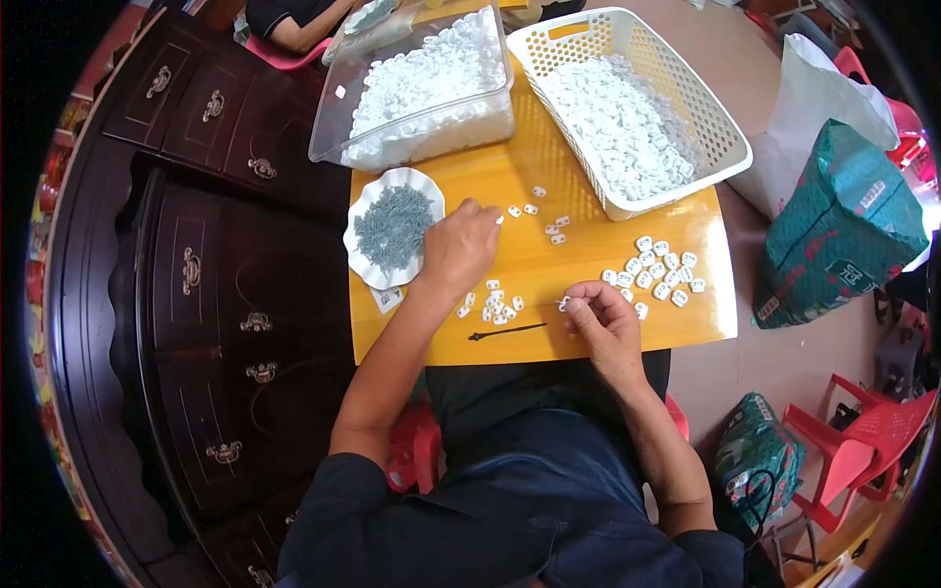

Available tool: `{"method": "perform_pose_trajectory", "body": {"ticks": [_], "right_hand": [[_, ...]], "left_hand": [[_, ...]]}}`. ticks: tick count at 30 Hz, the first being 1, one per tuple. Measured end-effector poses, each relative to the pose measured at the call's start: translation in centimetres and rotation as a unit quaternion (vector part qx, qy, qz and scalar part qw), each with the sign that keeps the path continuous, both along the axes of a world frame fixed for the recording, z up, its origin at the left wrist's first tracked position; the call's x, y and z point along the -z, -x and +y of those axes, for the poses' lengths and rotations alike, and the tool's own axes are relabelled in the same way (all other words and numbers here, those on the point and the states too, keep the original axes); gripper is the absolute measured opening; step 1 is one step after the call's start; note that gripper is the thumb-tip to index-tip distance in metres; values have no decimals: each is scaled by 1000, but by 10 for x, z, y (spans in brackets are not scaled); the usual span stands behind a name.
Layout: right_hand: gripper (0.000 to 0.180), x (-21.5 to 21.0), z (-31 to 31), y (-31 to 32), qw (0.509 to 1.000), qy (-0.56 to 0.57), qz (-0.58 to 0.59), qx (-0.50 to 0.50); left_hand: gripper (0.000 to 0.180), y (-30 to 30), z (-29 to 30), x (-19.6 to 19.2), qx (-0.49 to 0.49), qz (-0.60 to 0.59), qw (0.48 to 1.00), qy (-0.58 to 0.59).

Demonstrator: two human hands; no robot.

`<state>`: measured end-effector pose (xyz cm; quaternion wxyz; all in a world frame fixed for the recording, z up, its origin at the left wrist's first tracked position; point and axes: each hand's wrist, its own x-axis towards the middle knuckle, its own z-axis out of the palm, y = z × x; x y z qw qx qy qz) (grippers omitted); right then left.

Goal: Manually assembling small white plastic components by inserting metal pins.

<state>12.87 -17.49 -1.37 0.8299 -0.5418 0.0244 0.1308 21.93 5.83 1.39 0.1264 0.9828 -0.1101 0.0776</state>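
Left hand (459, 245) pinches a small white piece w/ fingers together, near the dish of grey pins (392, 230); right hand (598, 318) clamps another piece above the yellow desk (588, 338), sorted piles (659, 269) within reach.

The left hand (459, 245) reaches forward, palm down, fingers curled; the right hand (600, 318) rests nearer the body, fingertips pinched together.

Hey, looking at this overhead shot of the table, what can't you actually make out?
Head view only:
- What the right hand pinches: hidden by curled fingers, too small.
- The left hand fingertips: whether they grip a white piece cannot be told.
- The grey bits in the white dish: too small to identify.
- The clear bin and white basket: depth hidden by heaped white pieces.
- The person at the top edge: cut off.
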Motion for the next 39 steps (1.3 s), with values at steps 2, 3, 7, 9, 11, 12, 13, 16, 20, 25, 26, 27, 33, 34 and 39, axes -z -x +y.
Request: {"method": "perform_pose_trajectory", "body": {"ticks": [2,3,7,9,11,12,13,16,20,25,26,27,33,34,39], "right_hand": [[10,0,0,0,1000,1,-2,0],[10,0,0,0,1000,2,-1,-1],[10,-3,0,0,1000,8,-5,-4],[10,-2,1,1,1000,9,-7,-4],[10,-1,1,1,1000,9,-10,-4],[10,-1,1,1,1000,8,-9,-3],[10,0,1,1,1000,6,-9,-1],[10,2,1,1,1000,9,-10,-6],[10,1,1,1,1000,6,-9,-4],[9,-1,0,2,1000,9,-10,4],[9,-2,0,2,1000,10,-8,4],[9,-4,1,2,1000,7,-6,4],[10,-5,-2,2,1000,9,5,-10],[10,-6,-2,2,1000,10,5,-8],[11,-7,-1,2,1000,4,11,13]], "left_hand": [[15,1,-2,0,5,-11,1000,-3],[14,1,-2,-1,13,-14,1000,-1],[11,2,0,-1,37,-22,999,8],[10,2,2,3,40,-33,999,9],[9,1,3,7,44,-44,998,9],[11,0,5,8,47,-57,997,16],[13,0,6,7,51,-71,996,23],[16,4,11,0,43,-89,983,152],[19,15,10,-14,-70,106,932,341],[19,33,-9,-25,-76,171,808,558],[19,38,-13,-25,-76,172,808,559],[19,43,-18,-24,-73,199,798,564],[19,65,-35,-18,-41,271,776,568],[19,68,-36,-17,-42,272,776,568],[22,74,-35,-11,30,251,809,530]]}}
